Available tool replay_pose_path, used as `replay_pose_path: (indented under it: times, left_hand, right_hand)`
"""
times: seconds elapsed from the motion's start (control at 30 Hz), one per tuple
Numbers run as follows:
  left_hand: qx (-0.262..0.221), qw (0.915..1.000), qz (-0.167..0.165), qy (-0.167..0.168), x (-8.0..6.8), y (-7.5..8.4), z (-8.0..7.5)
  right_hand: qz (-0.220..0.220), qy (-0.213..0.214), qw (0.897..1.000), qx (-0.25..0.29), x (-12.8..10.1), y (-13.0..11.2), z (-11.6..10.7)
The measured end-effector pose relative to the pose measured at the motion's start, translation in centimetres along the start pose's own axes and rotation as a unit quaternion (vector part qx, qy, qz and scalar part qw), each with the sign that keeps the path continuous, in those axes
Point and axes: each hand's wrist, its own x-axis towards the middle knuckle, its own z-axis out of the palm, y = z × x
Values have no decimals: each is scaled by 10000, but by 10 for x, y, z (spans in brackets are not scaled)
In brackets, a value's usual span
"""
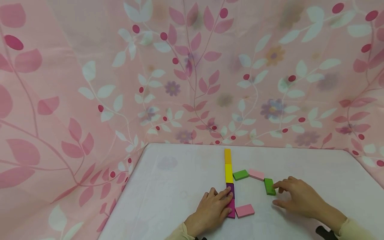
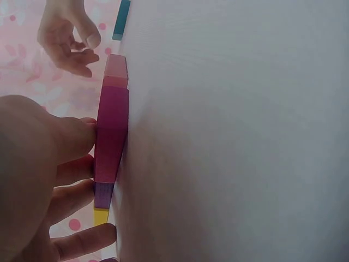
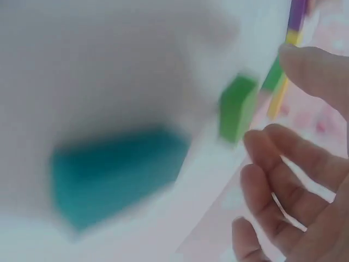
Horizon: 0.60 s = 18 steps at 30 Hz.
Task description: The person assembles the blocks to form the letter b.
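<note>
On counter (image 1: 186, 173): left hand (image 1: 210, 208) splayed on purple block (image 2: 103, 195), right hand (image 1: 300, 200) loose, neither gripping; seemingly aligning green block (image 1: 269, 186); teal block (image 3: 117, 177) probably next.

On the table (image 1: 174, 186), before the hanging cloth (image 1: 192, 66), we locate a column (image 1: 229, 181) of four blocks laid end to end, front to back: front block (image 1: 232, 215), second block (image 1: 232, 190), third block (image 1: 229, 173) and rear block (image 1: 228, 156). To its right we find the first side block (image 1: 241, 175) beside the third block, then the second side block (image 1: 256, 174), the third side block (image 1: 268, 187) at that one's front right, and the near side block (image 1: 245, 211) just beside the front block. We note the left hand (image 1: 210, 206) at the column's left, fingers on the two front members, and the right hand (image 1: 300, 196) at the third side block's right.
</note>
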Motion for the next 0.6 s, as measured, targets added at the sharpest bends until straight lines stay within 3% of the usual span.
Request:
replay_pose_path:
  times: [0.13,0.33,0.5,0.6]
  left_hand:
    - [-9,10000,-52,-77,0,1,0]
    - [-96,9996,-136,-212,0,1,-1]
    - [-120,9996,-144,-227,1,0,0]
    - [-76,9997,-105,-186,2,-1,1]
  right_hand:
    - [451,-89,9977,-493,-17,24,-13]
    - [942,-537,9919,-658,-37,47,-19]
    - [1547,-1592,9751,9,-41,55,-18]
    - [1749,-1929,9646,427,-42,55,-17]
